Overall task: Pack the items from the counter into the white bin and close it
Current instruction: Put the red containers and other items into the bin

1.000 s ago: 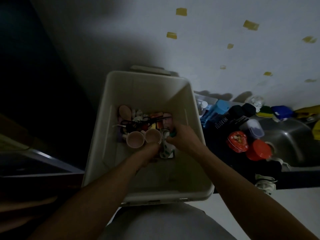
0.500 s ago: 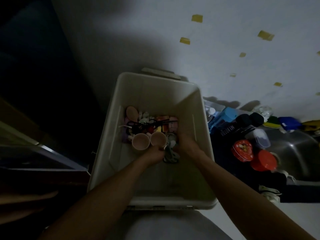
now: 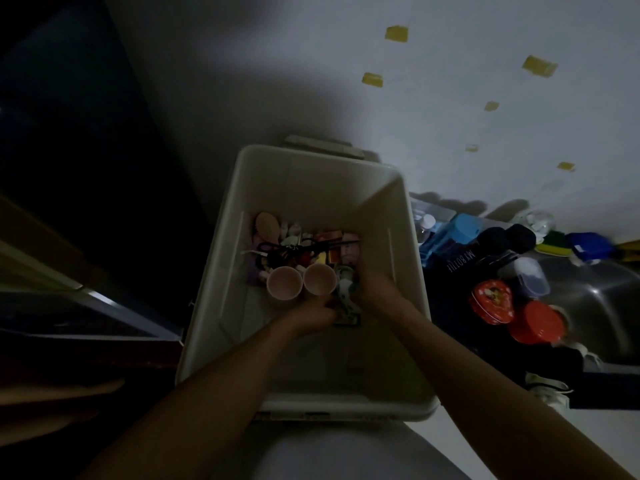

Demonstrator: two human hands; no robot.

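L hand [image 3: 313,315] & R hand [image 3: 375,289] meet low in white bin [image 3: 322,188] on a small pale item [image 3: 346,306] just beside pink cups [image 3: 284,287]; grip too dark to tell. Wedge it snug, don't tip cups.

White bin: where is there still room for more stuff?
The bare floor of the white bin between the left hand, the right hand and the near wall is free, plus a strip between the pink cups and the left wall. The far end behind the cups is crowded.
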